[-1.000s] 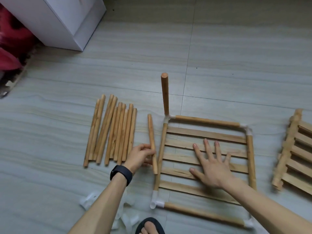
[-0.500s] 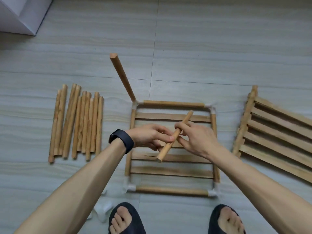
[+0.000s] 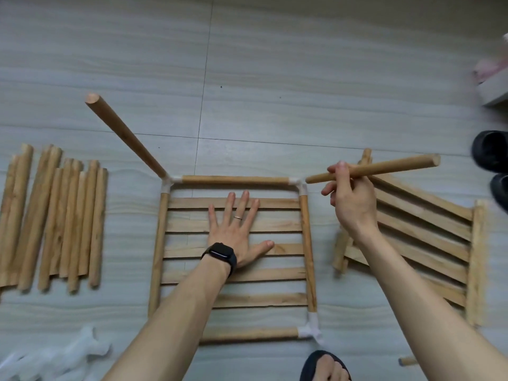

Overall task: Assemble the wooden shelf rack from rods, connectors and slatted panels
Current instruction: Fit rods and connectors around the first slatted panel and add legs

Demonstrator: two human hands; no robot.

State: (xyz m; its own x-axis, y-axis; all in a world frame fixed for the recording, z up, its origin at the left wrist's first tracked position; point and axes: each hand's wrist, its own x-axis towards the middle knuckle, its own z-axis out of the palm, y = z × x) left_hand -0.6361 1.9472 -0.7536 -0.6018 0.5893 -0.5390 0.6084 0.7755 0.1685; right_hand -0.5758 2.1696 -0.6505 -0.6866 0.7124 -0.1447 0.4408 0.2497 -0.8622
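We see a wooden rod (image 3: 384,167) just right of centre, lying almost level, its left tip close to the white corner connector (image 3: 301,184) at the top right of a square frame (image 3: 233,179). Our right hand (image 3: 350,199) grips the rod near that tip, fingers curled round it, and most of its length juts out to the right. The rod looks light, stiff and smooth. We judge that a hold close to the tip suits aiming it into the socket, though the plastic connector may twist under pressure.

Our left hand (image 3: 236,229) lies flat with fingers spread, holding nothing and pressing on the slats (image 3: 192,203) inside the frame.

One upright rod (image 3: 123,133) stands in the top left corner. Spare rods (image 3: 55,221) lie at the left edge, spare slatted panels (image 3: 426,229) on the right under our right hand, and loose white connectors (image 3: 55,358) at lower left. Dark sandals (image 3: 492,149) crowd the right edge, but the floor (image 3: 275,64) across the upper half is open — room to swing the rod upright.
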